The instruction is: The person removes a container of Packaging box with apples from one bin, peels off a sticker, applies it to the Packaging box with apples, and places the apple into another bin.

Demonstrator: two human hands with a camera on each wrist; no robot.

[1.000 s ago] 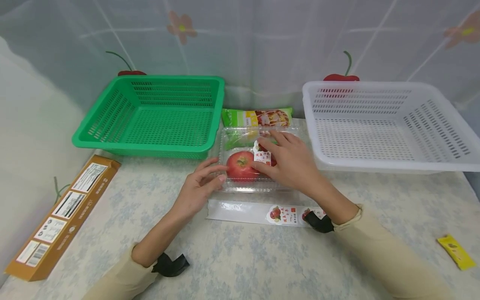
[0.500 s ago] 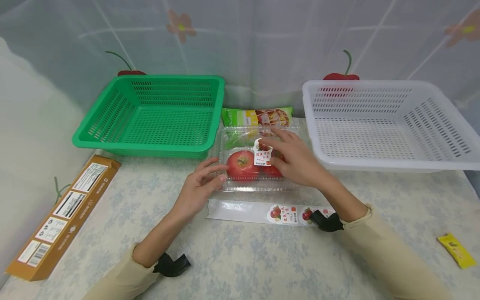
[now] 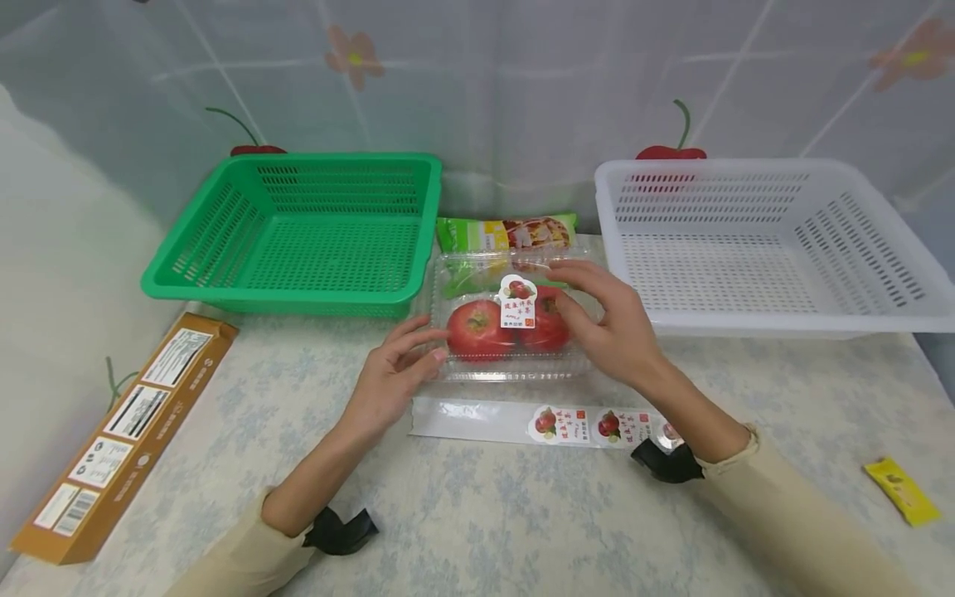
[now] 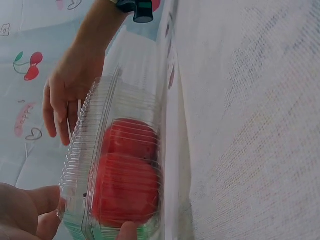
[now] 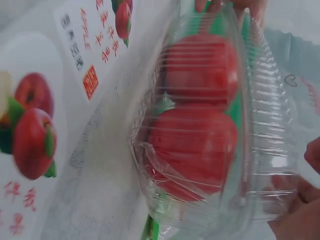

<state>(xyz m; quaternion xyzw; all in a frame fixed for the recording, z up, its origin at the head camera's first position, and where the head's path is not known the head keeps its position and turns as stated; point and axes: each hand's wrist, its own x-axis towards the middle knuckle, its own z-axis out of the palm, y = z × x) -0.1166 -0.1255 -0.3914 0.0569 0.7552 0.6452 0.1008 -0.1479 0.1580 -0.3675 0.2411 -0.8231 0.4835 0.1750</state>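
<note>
Apple sticker (image 3: pixel 518 302) already on clamshell box (image 3: pixel 507 327); left hand (image 3: pixel 393 377) steadies its edge, right hand (image 3: pixel 608 327) loosely spread beside it, apparently touching; both baskets unfilled.

A clear box (image 3: pixel 515 348) holding two apples (image 3: pixel 475 328) is set at the table's (image 3: pixel 522 514) middle, between two baskets: one (image 3: pixel 298 232) behind to its left, one (image 3: pixel 753 240) behind to its right. A snack packet (image 3: pixel 507 234) is lodged behind the box. A sticker strip (image 3: pixel 537 423) is laid before it. A long carton (image 3: pixel 119 431) is placed far left, a small packet (image 3: pixel 899 491) far right.
</note>
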